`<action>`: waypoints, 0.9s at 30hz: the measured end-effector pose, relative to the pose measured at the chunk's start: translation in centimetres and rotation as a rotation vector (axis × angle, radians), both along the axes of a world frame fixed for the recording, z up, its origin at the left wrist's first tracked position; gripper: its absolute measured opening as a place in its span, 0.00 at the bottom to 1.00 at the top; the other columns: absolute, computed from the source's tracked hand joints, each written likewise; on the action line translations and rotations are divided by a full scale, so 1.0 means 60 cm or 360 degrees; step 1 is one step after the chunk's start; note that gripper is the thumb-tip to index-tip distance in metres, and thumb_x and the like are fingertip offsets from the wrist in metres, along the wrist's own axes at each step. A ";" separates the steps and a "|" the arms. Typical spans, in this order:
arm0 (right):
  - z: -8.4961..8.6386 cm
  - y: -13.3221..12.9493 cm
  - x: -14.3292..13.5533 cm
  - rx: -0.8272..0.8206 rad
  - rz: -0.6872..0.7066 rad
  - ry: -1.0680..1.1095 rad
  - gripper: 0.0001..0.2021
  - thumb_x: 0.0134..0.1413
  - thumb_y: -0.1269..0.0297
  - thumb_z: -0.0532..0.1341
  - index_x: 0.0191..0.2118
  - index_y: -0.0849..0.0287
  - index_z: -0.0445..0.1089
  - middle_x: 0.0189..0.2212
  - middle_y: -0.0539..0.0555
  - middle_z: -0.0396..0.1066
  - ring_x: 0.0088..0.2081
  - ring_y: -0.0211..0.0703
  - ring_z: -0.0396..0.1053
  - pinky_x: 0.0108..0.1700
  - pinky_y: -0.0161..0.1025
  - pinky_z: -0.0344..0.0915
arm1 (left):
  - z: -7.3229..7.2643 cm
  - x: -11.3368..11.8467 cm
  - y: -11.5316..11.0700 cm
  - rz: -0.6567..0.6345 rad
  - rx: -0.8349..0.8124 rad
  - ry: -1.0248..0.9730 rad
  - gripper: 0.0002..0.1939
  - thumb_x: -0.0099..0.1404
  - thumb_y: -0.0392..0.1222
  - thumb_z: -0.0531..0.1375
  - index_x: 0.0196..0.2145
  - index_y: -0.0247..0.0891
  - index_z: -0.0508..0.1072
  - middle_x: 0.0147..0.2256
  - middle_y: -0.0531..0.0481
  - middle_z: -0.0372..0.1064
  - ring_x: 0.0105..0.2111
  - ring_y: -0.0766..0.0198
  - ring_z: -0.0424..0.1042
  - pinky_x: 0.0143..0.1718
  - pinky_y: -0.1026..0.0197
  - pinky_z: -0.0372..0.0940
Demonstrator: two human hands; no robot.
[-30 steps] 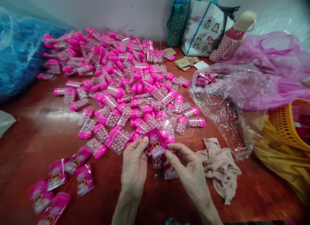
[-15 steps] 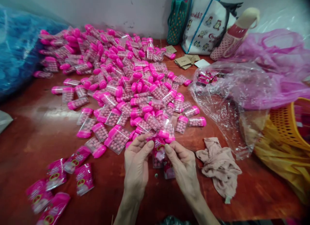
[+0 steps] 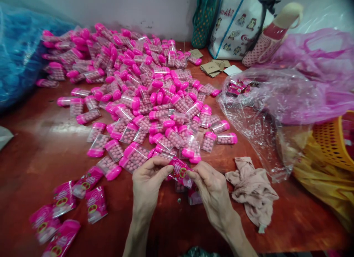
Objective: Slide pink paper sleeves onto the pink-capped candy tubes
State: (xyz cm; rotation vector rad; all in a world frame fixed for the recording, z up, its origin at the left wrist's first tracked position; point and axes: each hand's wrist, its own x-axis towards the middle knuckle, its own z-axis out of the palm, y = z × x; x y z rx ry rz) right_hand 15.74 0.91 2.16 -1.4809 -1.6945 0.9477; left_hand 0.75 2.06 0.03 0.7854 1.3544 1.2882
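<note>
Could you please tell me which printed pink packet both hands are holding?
The packet at centre, pinched between left hand and right hand; the five packets at lower left lie on the tabletop, untouched.

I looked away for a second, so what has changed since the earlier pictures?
The packet, nearer upright before, now slants between the left hand and right hand, its top end tipped left. The right hand's fingers have curled in more; neither hand has visibly let go. The loose packets, tubes and cloth stayed where they lay.
</note>
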 end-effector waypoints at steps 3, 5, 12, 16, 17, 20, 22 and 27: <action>-0.001 0.000 0.005 0.0002 0.0037 -0.0016 0.12 0.60 0.68 0.54 0.24 0.60 0.61 0.22 0.48 0.56 0.25 0.36 0.57 0.28 0.33 0.51 | -0.004 -0.008 0.000 -0.0050 -0.0115 -0.0244 0.05 0.49 0.31 0.66 0.26 0.36 0.76 0.23 0.56 0.70 0.22 0.74 0.65 0.22 0.74 0.60; -0.001 0.002 0.007 -0.0034 0.0050 0.0050 0.12 0.59 0.69 0.55 0.24 0.60 0.62 0.22 0.48 0.57 0.25 0.36 0.57 0.28 0.33 0.51 | -0.004 -0.010 0.001 -0.0034 -0.0104 -0.0333 0.04 0.48 0.31 0.66 0.23 0.35 0.75 0.25 0.55 0.70 0.25 0.73 0.66 0.26 0.74 0.61; -0.011 0.011 0.001 -0.0406 0.0094 0.0754 0.07 0.50 0.72 0.62 0.23 0.59 0.68 0.21 0.44 0.63 0.24 0.32 0.59 0.27 0.28 0.56 | 0.001 -0.004 0.011 -0.0023 -0.0206 -0.0820 0.06 0.50 0.38 0.65 0.23 0.33 0.74 0.32 0.50 0.71 0.30 0.67 0.68 0.32 0.67 0.65; -0.015 0.013 0.003 -0.0569 0.0137 0.1042 0.02 0.48 0.69 0.64 0.28 0.58 0.73 0.25 0.46 0.68 0.28 0.34 0.64 0.31 0.29 0.61 | -0.002 0.001 0.014 -0.0048 -0.0267 -0.0900 0.09 0.51 0.41 0.65 0.26 0.32 0.75 0.31 0.47 0.71 0.30 0.64 0.69 0.32 0.64 0.66; -0.016 0.013 0.004 -0.0600 0.0145 0.1090 0.01 0.48 0.69 0.64 0.29 0.57 0.74 0.27 0.47 0.69 0.29 0.34 0.65 0.32 0.30 0.62 | -0.003 0.002 0.014 -0.0049 -0.0264 -0.0893 0.09 0.52 0.42 0.65 0.27 0.32 0.76 0.30 0.47 0.71 0.30 0.64 0.69 0.32 0.64 0.66; -0.018 0.011 0.008 -0.0701 0.0101 0.1182 0.04 0.46 0.68 0.65 0.32 0.56 0.75 0.29 0.48 0.70 0.29 0.34 0.66 0.32 0.30 0.64 | -0.001 0.004 0.012 -0.0028 -0.0238 -0.0825 0.09 0.54 0.42 0.63 0.29 0.32 0.76 0.27 0.47 0.71 0.27 0.65 0.69 0.30 0.65 0.65; -0.019 0.010 0.009 -0.0756 -0.0001 0.1197 0.05 0.46 0.66 0.65 0.33 0.57 0.74 0.28 0.48 0.70 0.28 0.34 0.66 0.31 0.30 0.64 | 0.002 0.005 0.009 0.0043 -0.0190 -0.0751 0.07 0.55 0.41 0.63 0.30 0.34 0.76 0.26 0.49 0.71 0.27 0.65 0.69 0.30 0.65 0.65; -0.017 0.008 0.007 -0.0633 -0.0177 0.0853 0.06 0.50 0.67 0.61 0.35 0.60 0.72 0.27 0.49 0.69 0.28 0.37 0.66 0.31 0.33 0.63 | 0.007 0.008 -0.001 0.0032 0.0026 -0.0449 0.04 0.56 0.38 0.61 0.26 0.37 0.76 0.33 0.48 0.72 0.34 0.62 0.70 0.37 0.64 0.64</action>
